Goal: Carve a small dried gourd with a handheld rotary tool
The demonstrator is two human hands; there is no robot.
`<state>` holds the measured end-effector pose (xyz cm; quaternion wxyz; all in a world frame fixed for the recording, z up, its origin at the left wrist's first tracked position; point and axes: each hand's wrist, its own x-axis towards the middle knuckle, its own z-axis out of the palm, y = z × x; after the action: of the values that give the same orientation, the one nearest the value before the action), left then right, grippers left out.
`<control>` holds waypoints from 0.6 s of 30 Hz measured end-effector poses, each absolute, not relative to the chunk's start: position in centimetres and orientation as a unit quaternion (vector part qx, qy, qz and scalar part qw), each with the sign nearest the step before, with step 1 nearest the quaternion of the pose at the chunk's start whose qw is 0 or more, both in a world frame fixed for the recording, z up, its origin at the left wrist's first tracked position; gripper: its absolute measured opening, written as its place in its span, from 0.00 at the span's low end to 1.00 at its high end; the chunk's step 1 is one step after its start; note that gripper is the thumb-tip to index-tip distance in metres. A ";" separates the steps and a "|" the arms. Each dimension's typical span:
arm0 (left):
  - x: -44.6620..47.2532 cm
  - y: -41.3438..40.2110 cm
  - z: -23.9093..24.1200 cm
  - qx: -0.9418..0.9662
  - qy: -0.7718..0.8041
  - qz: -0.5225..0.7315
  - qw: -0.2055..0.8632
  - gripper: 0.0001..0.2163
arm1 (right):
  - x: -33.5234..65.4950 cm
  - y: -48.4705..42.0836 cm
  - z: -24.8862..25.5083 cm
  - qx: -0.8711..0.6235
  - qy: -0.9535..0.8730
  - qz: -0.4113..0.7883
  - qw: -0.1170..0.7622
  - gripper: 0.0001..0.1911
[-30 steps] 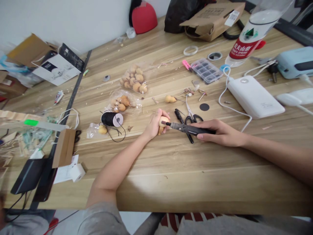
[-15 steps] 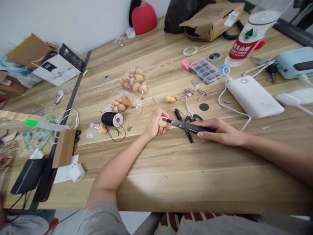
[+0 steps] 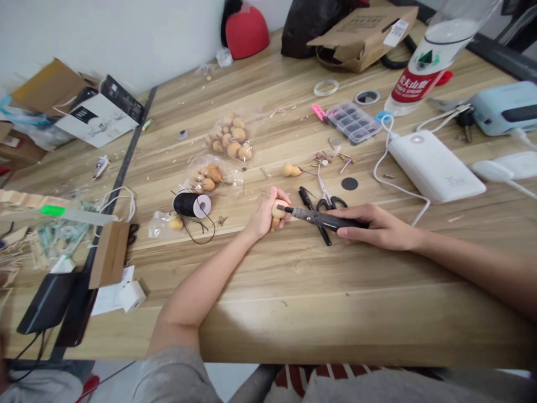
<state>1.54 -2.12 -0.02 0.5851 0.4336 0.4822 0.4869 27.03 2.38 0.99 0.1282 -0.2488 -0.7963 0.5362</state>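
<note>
The big water bottle is wearing a red label saying 农夫山泉 in white, and the brown paper bag is showing a white sticker with numbers too blurry to read.

The left arm slants forward and rightward, its left hand curled round in a grip. The right arm enters from the right, its right hand closed, pointing toward the left, the two apart.
</note>
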 end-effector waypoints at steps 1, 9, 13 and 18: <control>1.5 -2.1 0.0 0.434 0.482 0.487 0.585 0.25 | 27.0 2.4 1.0 -0.252 -0.795 0.537 0.130 0.25; 1.6 -2.1 0.1 0.427 0.492 0.482 0.586 0.25 | 27.1 2.4 1.1 -0.239 -0.800 0.536 0.125 0.25; 1.5 -2.1 0.0 0.429 0.496 0.479 0.583 0.26 | 27.0 2.4 1.2 -0.234 -0.799 0.539 0.127 0.24; 1.5 -2.0 -0.1 0.430 0.491 0.485 0.582 0.26 | 27.0 2.3 1.1 -0.237 -0.798 0.541 0.121 0.25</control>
<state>1.47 -2.03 -0.07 0.5818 0.4301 0.4912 0.4850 27.04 2.29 1.15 0.1208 -0.2373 -0.7975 0.5413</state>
